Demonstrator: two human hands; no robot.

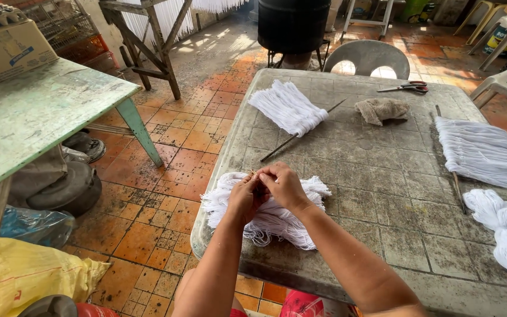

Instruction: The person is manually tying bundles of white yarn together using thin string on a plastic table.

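Left hand and right hand pinch a thin stick, mostly hidden, over white yarn at the surface near edge.

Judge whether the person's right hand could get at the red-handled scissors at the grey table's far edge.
Probably yes, with a long stretch: the right hand is busy pinching white string, but nothing blocks the bare tabletop towards the scissors.

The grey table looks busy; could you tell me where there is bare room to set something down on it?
The grey table is bare in the middle, between the rag, the fanned string bundle and the hands. The near right part, beside the right forearm, is free too. The right edge is crowded with white strands and a yarn skein.
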